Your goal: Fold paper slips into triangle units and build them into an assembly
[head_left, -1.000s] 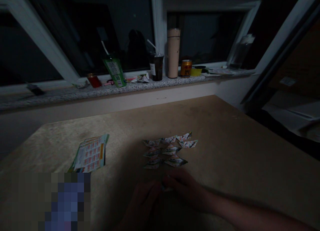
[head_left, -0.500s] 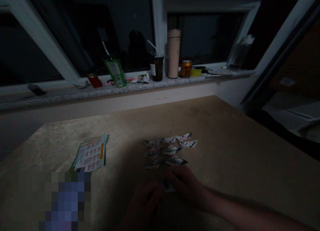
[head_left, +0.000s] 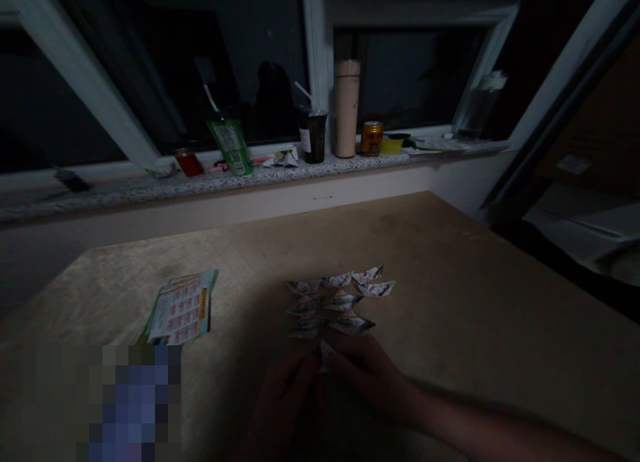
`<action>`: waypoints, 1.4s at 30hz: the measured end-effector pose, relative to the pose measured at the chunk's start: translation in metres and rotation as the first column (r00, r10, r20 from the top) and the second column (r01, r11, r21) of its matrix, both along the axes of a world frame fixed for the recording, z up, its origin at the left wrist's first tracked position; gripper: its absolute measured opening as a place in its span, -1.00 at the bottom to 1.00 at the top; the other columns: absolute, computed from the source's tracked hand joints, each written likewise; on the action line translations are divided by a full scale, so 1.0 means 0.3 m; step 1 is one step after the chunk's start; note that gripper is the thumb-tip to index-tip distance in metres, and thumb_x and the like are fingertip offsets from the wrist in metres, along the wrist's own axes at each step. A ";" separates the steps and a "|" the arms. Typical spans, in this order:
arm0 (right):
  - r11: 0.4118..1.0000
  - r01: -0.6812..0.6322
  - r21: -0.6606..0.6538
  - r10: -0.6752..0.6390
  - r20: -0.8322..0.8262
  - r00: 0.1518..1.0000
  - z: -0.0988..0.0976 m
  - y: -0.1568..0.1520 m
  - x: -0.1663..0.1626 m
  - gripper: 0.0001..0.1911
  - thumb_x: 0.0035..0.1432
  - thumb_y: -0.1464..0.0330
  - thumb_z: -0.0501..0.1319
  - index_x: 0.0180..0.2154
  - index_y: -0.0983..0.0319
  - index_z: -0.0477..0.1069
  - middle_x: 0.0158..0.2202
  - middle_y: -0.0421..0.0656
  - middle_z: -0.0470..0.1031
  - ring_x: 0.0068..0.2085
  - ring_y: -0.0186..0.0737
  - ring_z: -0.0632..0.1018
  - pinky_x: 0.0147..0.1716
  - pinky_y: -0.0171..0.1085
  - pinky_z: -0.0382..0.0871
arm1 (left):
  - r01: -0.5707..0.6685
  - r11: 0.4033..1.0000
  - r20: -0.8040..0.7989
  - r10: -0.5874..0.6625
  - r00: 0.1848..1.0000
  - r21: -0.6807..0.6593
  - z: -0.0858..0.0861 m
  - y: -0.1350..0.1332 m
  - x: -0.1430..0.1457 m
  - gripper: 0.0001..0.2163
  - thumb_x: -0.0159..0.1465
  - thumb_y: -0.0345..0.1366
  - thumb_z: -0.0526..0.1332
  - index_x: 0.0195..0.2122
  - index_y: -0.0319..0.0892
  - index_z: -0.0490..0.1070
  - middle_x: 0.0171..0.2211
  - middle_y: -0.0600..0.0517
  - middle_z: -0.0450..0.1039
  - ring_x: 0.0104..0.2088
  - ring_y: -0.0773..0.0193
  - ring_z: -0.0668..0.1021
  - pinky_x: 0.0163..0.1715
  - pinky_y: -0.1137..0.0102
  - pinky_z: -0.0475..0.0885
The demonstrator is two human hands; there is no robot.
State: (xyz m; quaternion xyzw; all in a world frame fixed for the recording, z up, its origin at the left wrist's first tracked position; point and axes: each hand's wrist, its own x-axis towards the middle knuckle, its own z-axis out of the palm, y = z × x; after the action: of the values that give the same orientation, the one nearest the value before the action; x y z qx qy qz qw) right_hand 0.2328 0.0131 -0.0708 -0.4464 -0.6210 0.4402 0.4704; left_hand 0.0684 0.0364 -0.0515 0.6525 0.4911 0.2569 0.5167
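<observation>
In dim light my left hand and my right hand meet near the table's front edge, both pinching a small folded piece of printed paper. Only a pale corner of it shows between my fingertips. Just beyond my hands lie several folded paper boats, set out in rows on the tan tabletop. To the left rests a stack of printed leaflets.
A stone window sill runs along the back with a green pouch, a dark cup with a straw, a tall beige flask, a can and a red item. A blurred patch covers the lower left.
My hands have shifted slightly up toward the rows of boats, and the paper between my fingers now shows a raised pale corner. Nothing else has moved.
</observation>
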 end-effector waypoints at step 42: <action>0.986 -0.021 -0.168 -0.007 -0.166 0.986 0.028 0.003 0.016 -0.52 0.18 0.03 0.10 -0.57 0.26 0.20 -0.58 -0.30 0.06 -0.52 -0.40 0.10 -0.56 -0.37 -0.03 | -0.118 0.991 0.139 0.125 0.982 -0.063 -0.011 0.010 -0.017 -0.59 0.21 0.05 0.13 -0.60 -0.15 0.40 -0.71 0.12 0.34 -0.63 0.28 0.40 -0.59 0.49 0.30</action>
State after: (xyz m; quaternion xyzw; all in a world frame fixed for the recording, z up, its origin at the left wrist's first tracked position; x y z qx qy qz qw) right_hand 0.2377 0.0139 -0.0625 -0.4443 -0.5416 0.5287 0.4794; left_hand 0.0633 0.0394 -0.0549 0.5869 0.4988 0.3202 0.5515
